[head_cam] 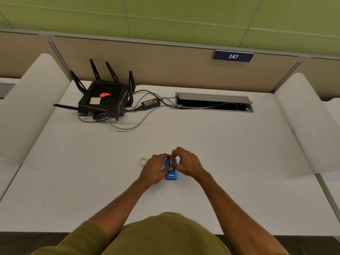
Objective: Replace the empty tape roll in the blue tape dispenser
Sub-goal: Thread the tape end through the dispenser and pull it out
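Note:
The blue tape dispenser [171, 174] stands on the white desk [230, 153], its cutter end toward me. My left hand [155, 168] wraps its left side. My right hand [186, 163] grips its right side, fingertips pinched over the top slot, where something small and pale shows between them; I cannot tell what it is. A small whitish ring, a tape roll or core [142, 161], lies flat on the desk just left of my left hand, apart from it.
A black router [104, 100] with antennas sits at the back left, beside a power adapter [150, 103] and loose cables [128, 127]. An open cable tray [214, 104] is sunk into the desk at the back right. White dividers flank both sides.

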Available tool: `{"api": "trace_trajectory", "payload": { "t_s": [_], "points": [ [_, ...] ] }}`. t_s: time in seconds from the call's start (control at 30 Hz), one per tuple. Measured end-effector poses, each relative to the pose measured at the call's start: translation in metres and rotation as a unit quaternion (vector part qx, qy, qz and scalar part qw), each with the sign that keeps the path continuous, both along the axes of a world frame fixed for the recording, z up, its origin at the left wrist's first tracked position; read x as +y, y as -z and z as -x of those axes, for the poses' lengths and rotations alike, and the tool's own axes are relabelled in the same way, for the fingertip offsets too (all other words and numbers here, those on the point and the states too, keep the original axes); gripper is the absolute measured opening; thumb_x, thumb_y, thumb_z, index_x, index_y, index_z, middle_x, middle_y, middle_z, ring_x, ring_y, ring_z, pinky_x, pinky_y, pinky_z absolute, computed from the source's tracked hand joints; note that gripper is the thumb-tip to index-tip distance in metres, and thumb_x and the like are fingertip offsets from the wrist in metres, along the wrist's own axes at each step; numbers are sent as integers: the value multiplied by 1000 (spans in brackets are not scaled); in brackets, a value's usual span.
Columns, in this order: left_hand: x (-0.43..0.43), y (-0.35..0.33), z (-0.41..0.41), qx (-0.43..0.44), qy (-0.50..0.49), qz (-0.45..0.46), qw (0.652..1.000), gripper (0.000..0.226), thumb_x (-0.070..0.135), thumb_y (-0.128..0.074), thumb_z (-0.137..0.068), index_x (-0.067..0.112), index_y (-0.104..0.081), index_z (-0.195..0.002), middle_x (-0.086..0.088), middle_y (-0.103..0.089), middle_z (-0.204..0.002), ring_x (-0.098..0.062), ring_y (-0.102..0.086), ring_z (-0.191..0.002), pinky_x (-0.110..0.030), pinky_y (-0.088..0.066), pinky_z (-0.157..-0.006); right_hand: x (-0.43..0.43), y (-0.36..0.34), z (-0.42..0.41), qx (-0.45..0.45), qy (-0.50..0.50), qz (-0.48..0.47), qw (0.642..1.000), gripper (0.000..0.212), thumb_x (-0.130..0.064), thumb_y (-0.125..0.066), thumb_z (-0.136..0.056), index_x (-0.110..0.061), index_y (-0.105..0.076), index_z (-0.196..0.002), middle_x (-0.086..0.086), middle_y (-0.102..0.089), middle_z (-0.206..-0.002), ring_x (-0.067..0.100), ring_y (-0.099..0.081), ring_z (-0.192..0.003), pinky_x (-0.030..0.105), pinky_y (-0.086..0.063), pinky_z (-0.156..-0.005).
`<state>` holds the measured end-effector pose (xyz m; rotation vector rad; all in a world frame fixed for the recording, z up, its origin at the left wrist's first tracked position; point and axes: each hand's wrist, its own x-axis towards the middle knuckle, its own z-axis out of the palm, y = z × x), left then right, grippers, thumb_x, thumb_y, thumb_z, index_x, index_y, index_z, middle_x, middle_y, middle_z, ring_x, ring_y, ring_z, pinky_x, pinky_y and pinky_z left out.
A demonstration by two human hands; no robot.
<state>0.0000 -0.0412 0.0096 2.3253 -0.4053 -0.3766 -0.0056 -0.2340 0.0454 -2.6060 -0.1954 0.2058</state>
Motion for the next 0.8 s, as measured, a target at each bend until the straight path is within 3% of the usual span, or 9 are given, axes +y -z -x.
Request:
{"api": "trace_trajectory", "payload": {
  "t_s": [0.43,0.57,0.7,0.8],
  "points": [
    [-1,-1,0,4,3,-6,1000,54,52,-69,-94,28,-56,-140,2,-65,-136,-19,-56,-128,-38,-47,-107,0,3,4,-18,0,-3,1000,19,-34,-73,-91,-20,-70,-104,-3,-65,-101,11,-53,-70,14,-34,-58],
    [0,-1,-1,2,6,-6,1000,54,54,-68,-94,28,-56,-140,3,-65,-135,-19,-55,-128,-39,-47,-108,0,3,7,-25,3,-9,1000,20,-35,-74,-89,-24,-65,-103,-6,-65,-100,12,-56,-73,19,-43,-62],
    [0,-2,0,0,5,-6,1000,54,53,-69,-94,26,-56,-140,1,-65,-136,-21,-55,-129,-39,-45,-109,1,4,8,-35,-8,0,999,19,-34,-71,-93,-22,-68,-107,-3,-65,-100,11,-54,-77,18,-40,-63],
    [-1,-4,-1,3,5,-12,1000,56,54,-69,-93,26,-57,-139,1,-66,-136,-20,-55,-130,-39,-44,-108,2,4,10,-39,-5,-7,999,17,-31,-70,-94,-21,-70,-107,-2,-66,-100,12,-55,-77,25,-46,-66]
  ]
}}
